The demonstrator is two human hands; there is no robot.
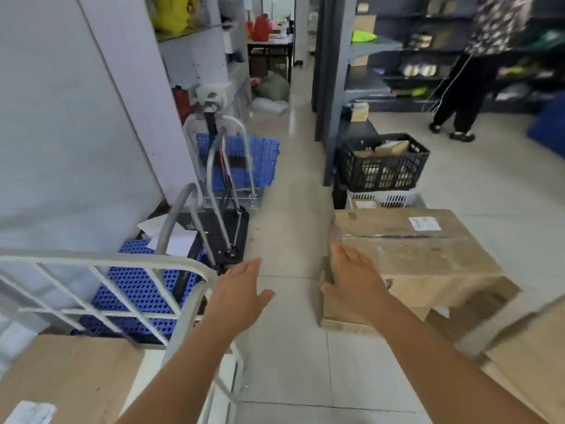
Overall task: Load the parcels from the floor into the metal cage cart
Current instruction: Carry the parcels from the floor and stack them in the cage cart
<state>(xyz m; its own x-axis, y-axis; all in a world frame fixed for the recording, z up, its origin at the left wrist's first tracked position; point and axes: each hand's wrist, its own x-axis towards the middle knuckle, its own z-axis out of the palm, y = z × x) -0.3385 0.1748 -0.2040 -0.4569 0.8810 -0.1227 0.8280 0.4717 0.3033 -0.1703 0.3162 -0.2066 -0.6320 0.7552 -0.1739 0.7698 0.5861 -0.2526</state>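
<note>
right hand (351, 276) fingers flat on parcel (422, 252) | left hand (241, 289) beside, apart

I see a plain brown cardboard parcel (412, 252) with a white label on top, and another brown parcel (61, 377) inside the white-barred metal cage cart (101, 264). Behind it lie blue perforated mats (137, 298). A black lattice crate (382, 166) sits atop a white one (385, 199). The floor (290, 362) is pale grey tile.
</note>
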